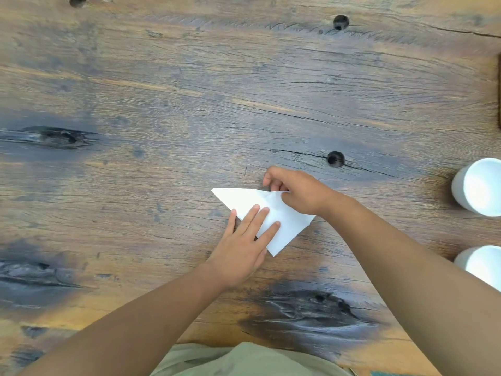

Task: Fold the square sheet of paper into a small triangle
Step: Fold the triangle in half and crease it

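Left hand [238,256] flat, fingers spread, pinning the paper [282,221]; right hand [295,191] pinches its far corner.

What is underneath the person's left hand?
The left hand lies flat on the folded white paper, which rests on the wooden table. The paper's lower-left edge beneath the fingers and palm is hidden.

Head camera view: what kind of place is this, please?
Probably a home or a casual workspace, though I cannot be sure. The person folds white paper on a rustic wooden table with knots and cracks, and two white cups stand at its right edge.
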`<state>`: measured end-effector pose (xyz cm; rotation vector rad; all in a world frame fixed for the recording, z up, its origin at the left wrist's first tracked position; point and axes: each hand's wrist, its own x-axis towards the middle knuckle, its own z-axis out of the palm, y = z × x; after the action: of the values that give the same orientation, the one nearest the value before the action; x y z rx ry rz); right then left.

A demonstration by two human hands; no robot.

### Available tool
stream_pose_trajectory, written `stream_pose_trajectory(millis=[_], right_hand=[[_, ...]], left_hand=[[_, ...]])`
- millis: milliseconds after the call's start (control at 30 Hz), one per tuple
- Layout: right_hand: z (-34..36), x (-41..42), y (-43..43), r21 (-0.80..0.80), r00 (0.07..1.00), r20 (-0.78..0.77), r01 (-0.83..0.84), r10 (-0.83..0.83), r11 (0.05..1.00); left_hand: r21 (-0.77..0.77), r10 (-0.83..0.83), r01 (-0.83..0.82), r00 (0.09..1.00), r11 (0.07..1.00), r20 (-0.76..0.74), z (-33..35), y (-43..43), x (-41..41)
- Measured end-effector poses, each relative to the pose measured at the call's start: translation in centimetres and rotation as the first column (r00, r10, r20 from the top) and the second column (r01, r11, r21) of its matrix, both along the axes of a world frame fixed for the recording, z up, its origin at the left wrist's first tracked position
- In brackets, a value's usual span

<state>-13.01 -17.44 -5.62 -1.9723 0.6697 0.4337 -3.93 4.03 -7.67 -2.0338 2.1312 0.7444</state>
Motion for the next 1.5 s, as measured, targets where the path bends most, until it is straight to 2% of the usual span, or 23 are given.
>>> stream_pose_trajectory(millis=[100, 233, 367, 533, 700, 900, 1200, 1300, 1400, 1500], right_hand=[[0.1, -0.2, -0.1, 0.028, 0.999, -0.026, -0.039, 0.039, 0.999], [-0.5, -0.4, 0.0, -0.012, 0.99, -0.093, -0.109, 0.107, 0.994], [-0.5, -0.8, 0.1, 0.014, 0.998, -0.066, -0.003, 0.004, 1.0], [-0.3, -1.7, 0.7, 0.11, 0.978, 0.001, 0.209, -0.211, 0.972], [0.7, -2.5, 1.8, 0.25, 0.905, 0.073, 0.391, -0.42, 0.886], [1.6, -2.9, 2.9, 0.288, 0.851, 0.121, 0.463, -0.512, 0.838], [1.5, -3.0, 2.8, 0.264, 0.8, 0.13, 0.542, -0.586, 0.798], [1.4, -3.0, 2.7, 0.22, 0.815, 0.146, 0.525, -0.56, 0.822], [1.2, -2.8, 2.5, 0.14, 0.831, 0.188, 0.504, -0.523, 0.852], [1.4, -2.6, 2.1, 0.153, 0.82, 0.21, 0.51, -0.533, 0.846]], left_hand=[[-0.018, 0.025, -0.025, 0.999, 1.0, -0.029, 0.1, -0.1, 0.1], [-0.014, 0.093, -0.094, 0.993, 0.995, -0.068, 0.1, -0.4, 0.3], [-0.03, 0.165, -0.17, 0.98, 0.985, -0.108, 0.1, -1.0, 0.6], [-0.061, 0.368, -0.389, 0.904, 0.919, -0.218, 0.7, -2.9, 1.1], [-0.062, 0.385, -0.425, 0.865, 0.903, -0.321, 1.4, -4.3, 1.0], [-0.023, 0.499, -0.561, 0.753, 0.827, -0.428, 2.2, -6.0, 0.4], [-0.039, 0.523, -0.587, 0.747, 0.808, -0.411, 2.7, -6.5, 0.7], [-0.09, 0.477, -0.56, 0.77, 0.824, -0.424, 2.8, -6.5, 1.1], [-0.07, 0.472, -0.563, 0.749, 0.824, -0.464, 3.0, -6.8, 1.7], [-0.04, 0.463, -0.558, 0.725, 0.829, -0.509, 3.4, -7.0, 2.4]])
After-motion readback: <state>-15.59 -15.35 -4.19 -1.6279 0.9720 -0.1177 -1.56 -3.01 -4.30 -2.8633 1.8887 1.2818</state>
